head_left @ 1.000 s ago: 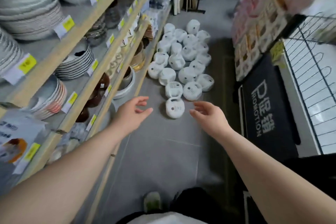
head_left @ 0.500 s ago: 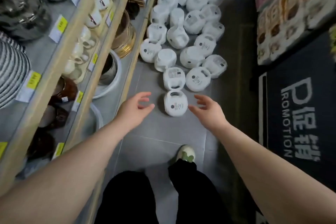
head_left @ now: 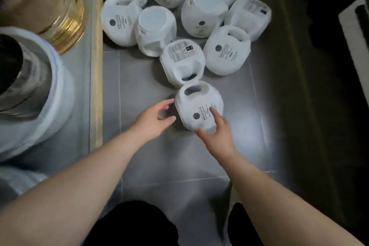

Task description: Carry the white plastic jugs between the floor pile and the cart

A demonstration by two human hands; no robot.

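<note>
Head view: right hand [head_left: 216,134] fingers spread, touching nearest white package [head_left: 199,109]; left hand [head_left: 153,120] open just beside it. Not gripped or lifted yet.

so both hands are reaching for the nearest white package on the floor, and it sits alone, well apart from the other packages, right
Not quite. Both hands do reach for the nearest white package: the right hand has fingers on it and the left hand is beside it. But it does not sit alone. In the head view its handle end lies right against the next package, with more packages clustered behind on the floor.
</note>
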